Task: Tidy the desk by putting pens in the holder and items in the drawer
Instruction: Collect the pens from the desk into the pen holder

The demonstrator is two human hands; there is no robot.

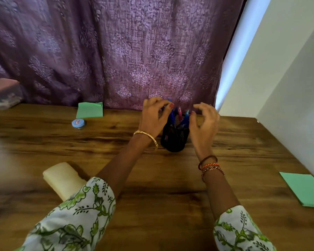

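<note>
I judge pens done: all in black mesh holder; left hand pinches a blue pen standing in it, right hand loosely spread beside, empty; left of holder, green notes, blue-lidded tin await drawer

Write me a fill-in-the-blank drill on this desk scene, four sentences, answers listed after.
1. The pens stand in a black mesh ____.
2. The holder stands between the left hand and the ____ hand.
3. The two paper pads on the desk are ____ in colour.
4. The small round tin has a ____ lid.

Missing words: holder; right; green; blue
</note>
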